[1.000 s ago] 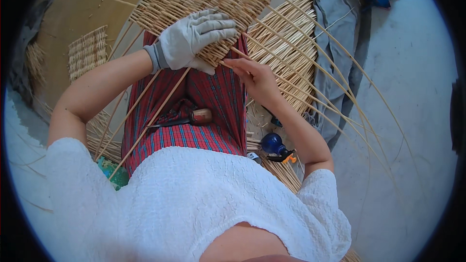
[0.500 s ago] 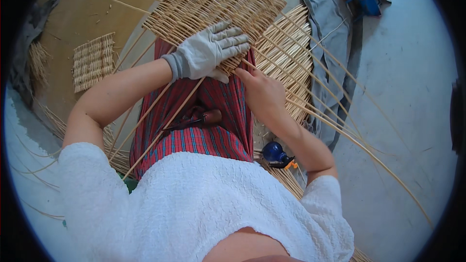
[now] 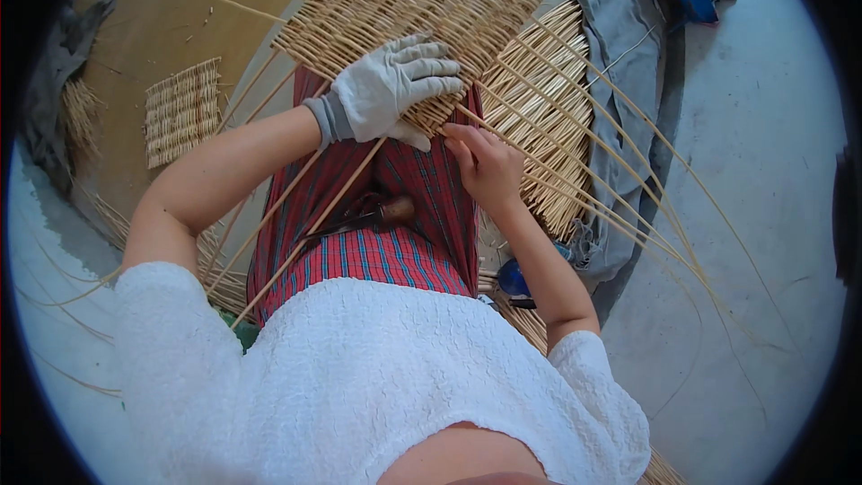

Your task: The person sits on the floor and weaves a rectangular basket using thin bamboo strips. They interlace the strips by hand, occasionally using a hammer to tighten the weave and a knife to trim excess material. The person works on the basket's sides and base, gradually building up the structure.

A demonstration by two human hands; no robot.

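Tan wicker panel (image 3: 422, 9) held over the knees

The weave lies slantwise at the far side of the red plaid cloth (image 3: 386, 256) covering the lap. On its near edge rests the gloved left hand (image 3: 395, 94), fingers straight and side by side on top, thumb apart from them; whether that thumb presses, I cannot tell. The bare right hand (image 3: 489, 162) has thumb and forefinger drawn narrow, pinching the panel's near corner; which strand they hold is unclear. Long canes (image 3: 308, 233) run out left and right. A wooden-handled tool (image 3: 396, 209) lies on the lap. Far right, a bundle of sticks (image 3: 548, 81) lies beside grey cloth (image 3: 620, 22); left, a smaller woven piece (image 3: 182, 114).
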